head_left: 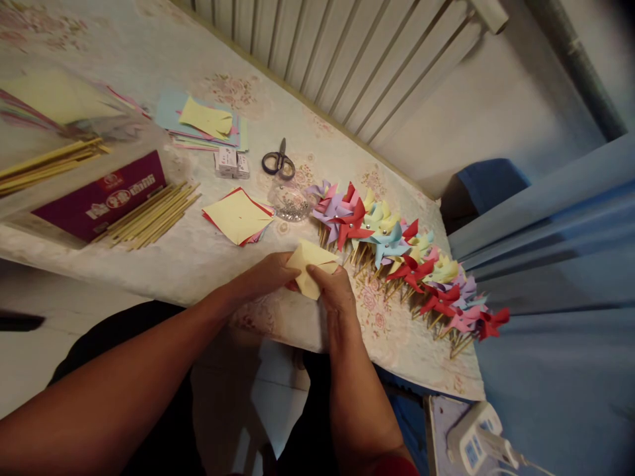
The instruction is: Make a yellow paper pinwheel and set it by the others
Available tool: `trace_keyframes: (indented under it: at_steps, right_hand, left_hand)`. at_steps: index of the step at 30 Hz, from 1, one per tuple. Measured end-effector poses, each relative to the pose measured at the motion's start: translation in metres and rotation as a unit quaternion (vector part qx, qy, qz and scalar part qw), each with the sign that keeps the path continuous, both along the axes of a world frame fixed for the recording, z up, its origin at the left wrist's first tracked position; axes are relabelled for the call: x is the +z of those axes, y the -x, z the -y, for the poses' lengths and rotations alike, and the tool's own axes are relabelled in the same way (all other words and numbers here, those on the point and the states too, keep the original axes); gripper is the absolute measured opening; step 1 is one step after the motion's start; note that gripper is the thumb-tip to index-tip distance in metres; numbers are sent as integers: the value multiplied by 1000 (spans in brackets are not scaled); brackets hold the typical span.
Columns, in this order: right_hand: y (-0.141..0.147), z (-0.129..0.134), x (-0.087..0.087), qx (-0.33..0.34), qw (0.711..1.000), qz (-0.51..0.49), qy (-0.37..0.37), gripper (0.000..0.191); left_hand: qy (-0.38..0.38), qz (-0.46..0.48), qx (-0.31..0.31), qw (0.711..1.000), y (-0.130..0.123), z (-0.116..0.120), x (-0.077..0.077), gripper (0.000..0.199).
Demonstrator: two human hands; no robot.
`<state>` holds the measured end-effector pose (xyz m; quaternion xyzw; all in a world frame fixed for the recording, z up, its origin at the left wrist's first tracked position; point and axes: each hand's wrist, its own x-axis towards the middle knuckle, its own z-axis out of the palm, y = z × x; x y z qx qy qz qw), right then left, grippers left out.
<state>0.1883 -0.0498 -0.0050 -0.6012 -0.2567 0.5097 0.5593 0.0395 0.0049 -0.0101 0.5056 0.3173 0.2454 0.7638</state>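
Note:
A square of pale yellow paper point(308, 281) with slits cut in it is held over the table's front edge. My left hand point(278, 270) pinches its left side, and my right hand point(335, 284) grips the right side, thumb on top. The fingers beneath the paper are hidden. Just beyond my left hand lies a stack of cut paper squares point(238, 217), yellow on top with red under it. A clear dish of small pins point(294, 203) sits beside that stack. Finished paper pinwheels point(350, 225) on sticks lie in a long row to the right of my hands.
Dark-handled scissors point(280, 162) and small white boxes point(231, 163) lie further back, near a pile of coloured paper point(171, 118). At left, wooden sticks point(149, 218) lean by a purple-labelled box point(106, 197). A radiator point(317, 53) borders the table; a white power strip point(473, 436) is at lower right.

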Motion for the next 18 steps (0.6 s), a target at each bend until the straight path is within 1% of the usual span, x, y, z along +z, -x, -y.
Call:
trace_keyframes:
  at_steps: [3, 5, 9, 11, 14, 16, 18]
  right_hand:
    - [1, 0, 0, -11, 1000, 22, 7, 36]
    - [1, -1, -1, -13, 999, 34, 7, 34]
    - [4, -4, -7, -44, 998, 41, -5, 36]
    - [6, -6, -10, -70, 997, 41, -19, 38]
    - [9, -8, -13, -101, 993, 30, -60, 38]
    - [13, -9, -12, -121, 988, 17, -89, 41]
    - [19, -9, -10, -142, 985, 6, -102, 44]
  left_hand:
    - [-17, 4, -13, 1000, 1, 0, -3, 22]
    - [-12, 10, -11, 1000, 1, 0, -3, 23]
    - [59, 31, 24, 997, -1, 1, -1, 28]
    - [93, 62, 39, 993, -2, 3, -2, 32]
    - [120, 118, 52, 984, -4, 7, -4, 36]
    - [133, 147, 55, 979, -6, 10, -5, 33]
    - [145, 159, 58, 975, -8, 12, -3, 28]
